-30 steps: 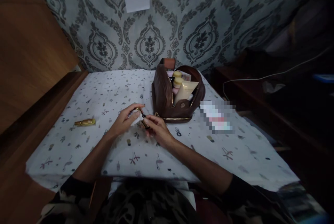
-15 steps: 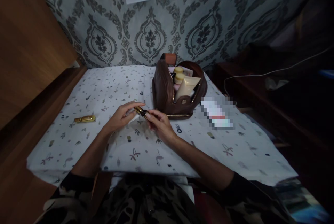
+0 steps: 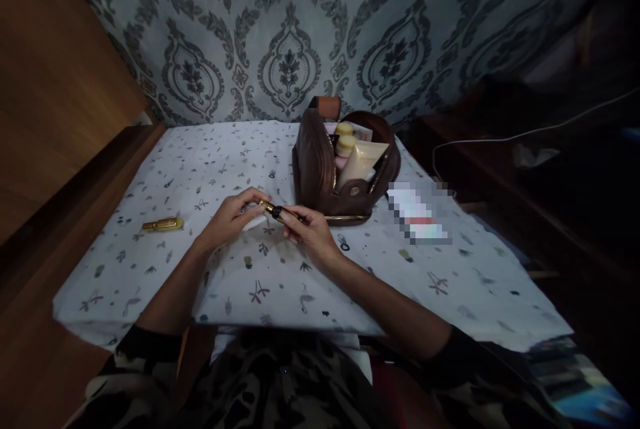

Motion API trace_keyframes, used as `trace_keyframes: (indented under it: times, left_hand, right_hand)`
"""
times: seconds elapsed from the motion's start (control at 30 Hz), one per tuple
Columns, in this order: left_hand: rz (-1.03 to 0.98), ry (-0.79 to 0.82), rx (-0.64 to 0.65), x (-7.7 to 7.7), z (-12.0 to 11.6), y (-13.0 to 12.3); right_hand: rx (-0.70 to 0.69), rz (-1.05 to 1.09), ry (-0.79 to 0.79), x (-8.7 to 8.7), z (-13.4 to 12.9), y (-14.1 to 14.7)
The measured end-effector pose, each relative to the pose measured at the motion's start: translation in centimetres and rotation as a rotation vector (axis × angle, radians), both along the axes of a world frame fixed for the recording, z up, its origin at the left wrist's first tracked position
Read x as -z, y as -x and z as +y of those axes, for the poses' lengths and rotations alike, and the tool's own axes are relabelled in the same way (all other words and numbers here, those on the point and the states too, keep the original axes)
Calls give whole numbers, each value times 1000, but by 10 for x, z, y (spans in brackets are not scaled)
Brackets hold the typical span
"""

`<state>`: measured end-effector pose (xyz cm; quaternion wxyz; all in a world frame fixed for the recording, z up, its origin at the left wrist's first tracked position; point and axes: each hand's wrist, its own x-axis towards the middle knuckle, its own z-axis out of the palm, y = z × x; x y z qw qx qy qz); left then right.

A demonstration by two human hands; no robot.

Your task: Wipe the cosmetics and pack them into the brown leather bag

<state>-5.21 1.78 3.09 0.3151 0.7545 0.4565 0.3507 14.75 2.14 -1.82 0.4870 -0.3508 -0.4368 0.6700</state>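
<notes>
Between my hands is a small gold and black tube (image 3: 274, 211), lying nearly level above the table. My left hand (image 3: 231, 219) pinches its gold end between thumb and fingers, with something white partly hidden below the fingers. My right hand (image 3: 313, 234) grips the other end, fingers closed around it. Just beyond my right hand stands an open brown bag (image 3: 315, 179) holding a cream tube (image 3: 363, 161) and yellow-lidded jars (image 3: 346, 143). A second gold tube (image 3: 163, 224) lies on the table to the left.
A patterned white cloth covers the table (image 3: 200, 169). To the right of the bag lies a pixelated flat object (image 3: 420, 213). A wooden panel (image 3: 65, 69) rises at the left; a pale cable (image 3: 500, 141) runs at the right. Patterned wallpaper is behind.
The left fingers have closed onto the gold end of the tube, where they were more stretched out before. The view has shifted slightly.
</notes>
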Motion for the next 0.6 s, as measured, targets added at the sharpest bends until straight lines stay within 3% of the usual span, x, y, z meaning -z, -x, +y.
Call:
trace_keyframes:
  times: [0.37,0.6]
  left_hand:
    - [40,-43,-150,12,3,-3]
    - [57,-6,-52,4,0,-2]
  right_hand:
    - [50,-85,-121,0,2,-2]
    - [68,-64,-104,1,3,-2]
